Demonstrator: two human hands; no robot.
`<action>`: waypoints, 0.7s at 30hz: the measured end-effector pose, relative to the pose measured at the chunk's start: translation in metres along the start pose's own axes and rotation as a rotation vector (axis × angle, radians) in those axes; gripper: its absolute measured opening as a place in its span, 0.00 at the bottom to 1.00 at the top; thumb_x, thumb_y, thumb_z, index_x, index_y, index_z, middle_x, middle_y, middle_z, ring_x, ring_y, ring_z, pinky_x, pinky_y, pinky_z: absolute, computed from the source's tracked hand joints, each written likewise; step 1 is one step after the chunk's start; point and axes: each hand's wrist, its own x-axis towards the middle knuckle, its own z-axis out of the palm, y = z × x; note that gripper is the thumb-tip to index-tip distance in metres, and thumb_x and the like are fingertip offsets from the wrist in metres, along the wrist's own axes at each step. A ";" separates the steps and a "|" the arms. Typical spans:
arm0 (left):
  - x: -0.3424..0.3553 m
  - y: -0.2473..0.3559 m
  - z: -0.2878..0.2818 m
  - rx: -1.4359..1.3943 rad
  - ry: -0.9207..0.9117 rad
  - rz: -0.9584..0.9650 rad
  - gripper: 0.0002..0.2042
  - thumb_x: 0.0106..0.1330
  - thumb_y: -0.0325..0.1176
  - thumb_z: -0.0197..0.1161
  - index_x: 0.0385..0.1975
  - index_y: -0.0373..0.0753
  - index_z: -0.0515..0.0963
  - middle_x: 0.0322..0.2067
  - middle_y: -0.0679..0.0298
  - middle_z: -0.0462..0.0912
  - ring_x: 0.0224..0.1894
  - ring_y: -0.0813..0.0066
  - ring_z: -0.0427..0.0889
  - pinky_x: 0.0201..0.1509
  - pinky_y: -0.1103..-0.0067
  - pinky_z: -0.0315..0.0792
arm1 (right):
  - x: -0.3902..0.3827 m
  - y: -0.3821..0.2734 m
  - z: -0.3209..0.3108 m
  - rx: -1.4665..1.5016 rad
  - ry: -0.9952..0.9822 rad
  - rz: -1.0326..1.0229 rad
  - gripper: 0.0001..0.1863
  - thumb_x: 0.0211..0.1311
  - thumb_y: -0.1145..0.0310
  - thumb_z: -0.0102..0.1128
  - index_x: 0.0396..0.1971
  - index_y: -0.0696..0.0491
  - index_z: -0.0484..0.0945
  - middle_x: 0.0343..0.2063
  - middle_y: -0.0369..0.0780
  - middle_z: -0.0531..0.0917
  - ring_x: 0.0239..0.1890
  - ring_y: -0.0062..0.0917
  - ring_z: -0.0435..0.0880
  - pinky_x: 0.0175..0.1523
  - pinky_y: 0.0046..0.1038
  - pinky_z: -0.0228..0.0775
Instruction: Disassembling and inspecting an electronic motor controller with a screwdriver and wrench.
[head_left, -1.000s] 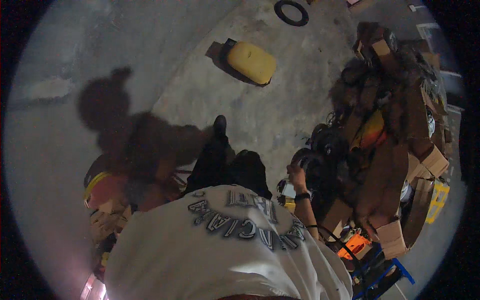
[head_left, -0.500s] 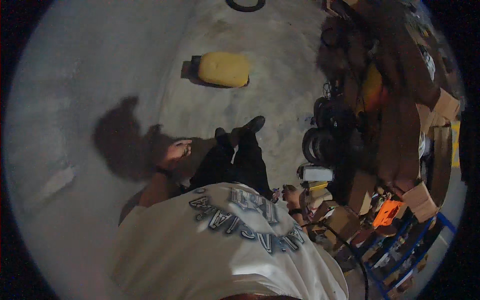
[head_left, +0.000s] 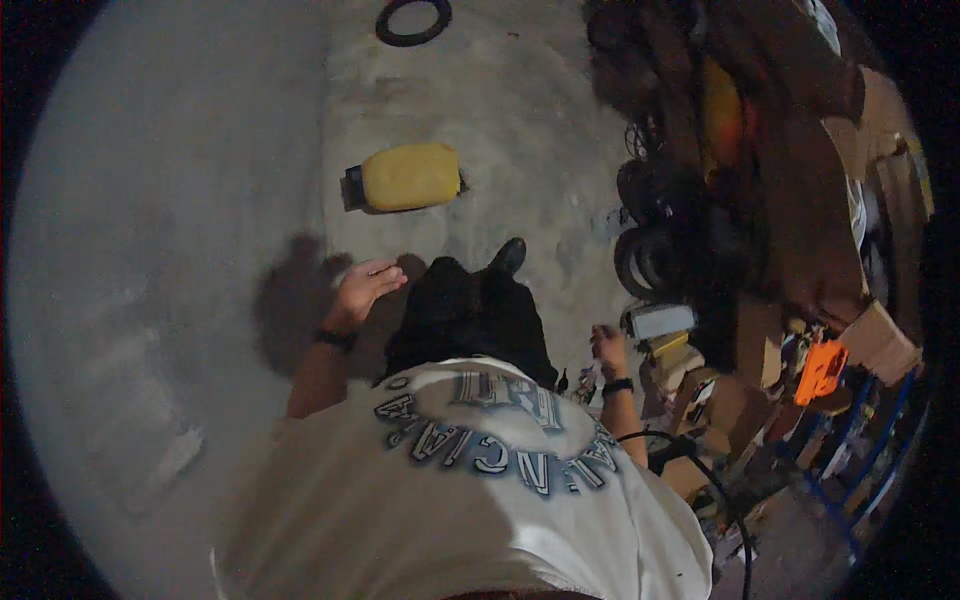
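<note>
Hanging on the near side of the yellow container [head_left: 410,176] on the floor [head_left: 540,150], the left hand [head_left: 368,290] looks empty, fingers extended; right of that container, the right hand [head_left: 608,345] curls near a white-faced box [head_left: 662,320], its grip impossible to tell.

Worn on the person's head, the left of two side-by-side fisheye cameras looks steeply down past the near white cloth shirt [head_left: 430,520] with dark lettering toward the farther grey concrete floor [head_left: 540,130].
</note>
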 end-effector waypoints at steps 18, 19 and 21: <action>0.125 0.138 0.069 0.513 -0.634 -0.122 0.23 0.68 0.28 0.63 0.59 0.23 0.68 0.49 0.50 0.83 0.55 0.65 0.82 0.62 0.76 0.74 | -0.179 -0.016 0.165 0.485 0.355 0.622 0.10 0.67 0.62 0.62 0.37 0.54 0.80 0.21 0.35 0.78 0.16 0.18 0.71 0.22 0.23 0.62; 0.130 0.143 0.070 0.530 -0.652 -0.133 0.23 0.68 0.28 0.63 0.59 0.23 0.68 0.49 0.50 0.83 0.55 0.65 0.82 0.62 0.76 0.74 | -0.188 -0.017 0.183 0.505 0.368 0.636 0.10 0.67 0.62 0.62 0.37 0.54 0.80 0.21 0.35 0.78 0.16 0.18 0.71 0.22 0.23 0.62; 0.141 0.147 0.070 0.629 -0.596 -0.208 0.23 0.67 0.27 0.64 0.59 0.22 0.69 0.48 0.51 0.84 0.54 0.64 0.83 0.60 0.76 0.75 | -0.202 -0.010 0.222 0.645 0.382 0.656 0.10 0.67 0.62 0.63 0.35 0.55 0.81 0.19 0.34 0.78 0.16 0.18 0.71 0.21 0.24 0.62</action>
